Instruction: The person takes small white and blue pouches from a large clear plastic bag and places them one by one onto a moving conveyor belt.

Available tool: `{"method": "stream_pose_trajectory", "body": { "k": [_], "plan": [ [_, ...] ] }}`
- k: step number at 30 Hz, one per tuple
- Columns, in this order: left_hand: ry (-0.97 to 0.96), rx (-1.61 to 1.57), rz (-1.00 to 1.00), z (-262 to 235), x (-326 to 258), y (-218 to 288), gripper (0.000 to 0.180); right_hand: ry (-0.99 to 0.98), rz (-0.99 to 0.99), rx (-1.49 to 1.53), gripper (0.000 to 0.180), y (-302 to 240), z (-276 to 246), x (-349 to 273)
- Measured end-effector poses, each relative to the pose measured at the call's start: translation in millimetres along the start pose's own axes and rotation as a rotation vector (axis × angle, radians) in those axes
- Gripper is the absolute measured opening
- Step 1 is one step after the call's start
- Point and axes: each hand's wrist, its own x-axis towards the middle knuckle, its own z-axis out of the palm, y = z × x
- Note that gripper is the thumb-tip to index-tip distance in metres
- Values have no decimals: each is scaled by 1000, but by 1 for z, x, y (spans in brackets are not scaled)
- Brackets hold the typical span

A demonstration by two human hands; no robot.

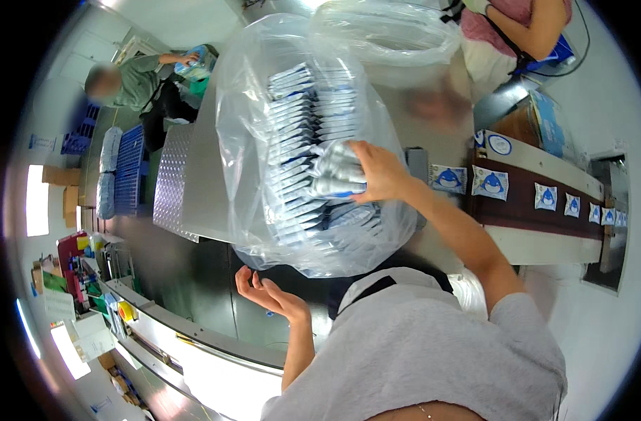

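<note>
A large clear plastic bag (pixel 237 151) stands wide open on the steel table, with rows of small flat silver-and-blue packets (pixel 286 165) packed on edge inside it. Over the right-hand row, inside the bag's mouth, my right hand (pixel 382 174) grips a bunch of silver packets (pixel 336 170). The fingers wrap round the bunch's right side, and how many it holds cannot be made out. My left hand (pixel 275 296) is below the bag's near left edge, palm up, its fingers loosely bent and apart. Nothing is in it.
At right, a brown conveyor belt (pixel 520 216) carries a line of packets with a blue animal print; one packet (pixel 448 179) lies at its table end. Another clear bag (pixel 387 35) is behind. One person (pixel 134 88) sits far left; another (pixel 506 31) stands far right.
</note>
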Motion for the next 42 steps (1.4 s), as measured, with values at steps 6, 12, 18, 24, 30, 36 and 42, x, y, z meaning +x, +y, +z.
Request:
{"method": "stream_pose_trajectory", "body": {
  "k": [6, 12, 18, 24, 30, 36, 42],
  "plan": [
    [-217, -811, -1270, 1, -53, -156, 59, -440, -254, -573, 107, 18, 71, 29],
    [-139, -800, -1229, 24, -73, -161, 60, -405, -115, -556, 114, 21, 87, 11],
    [-261, -677, -1268, 15, -81, -198, 58, -305, -90, -646, 111, 1, 140, 0],
    [-442, -581, -1168, -14, -72, -221, 56, -82, -192, -477, 107, 12, 162, -14],
    [-196, 80, -77, -24, 5, -161, 61, -46, -165, -346, 80, 1, 110, -30],
    [-356, -412, -162, 111, -74, 93, 37, 382, -26, 13, 39, 74, -44, -118],
    [-953, 181, 896, 135, -114, 154, 33, 257, 425, -602, 35, 262, -204, -266]
  ]
}}
